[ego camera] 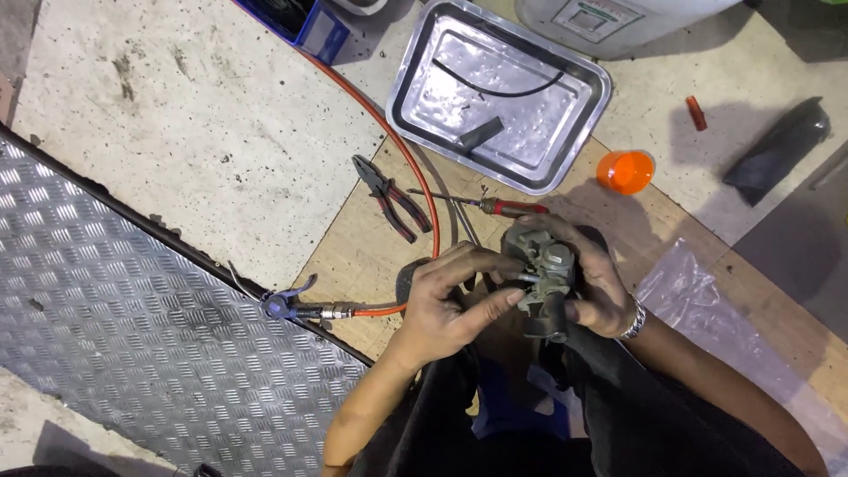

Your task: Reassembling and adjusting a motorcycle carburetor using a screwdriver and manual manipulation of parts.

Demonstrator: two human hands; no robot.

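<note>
Embossed metal, a chequered ramp plate [132, 291], lay well left of the grey carburettor [546, 276], the biggest thing on the floor. A steel tray [415, 79] sat beyond the carburettor, likely to keep small parts from rolling off. An orange hose [415, 168] curved past red-handled pliers [390, 196] and a red-handled screwdriver [503, 208], both within easy reach. Over the person's lap, the right hand [601, 287] was clamped around the carburettor, steadying it, while the left hand [450, 305] pinched a small fitting on its near-left side, fingers closed together. An orange cap [624, 170] rested beyond-right.
</note>
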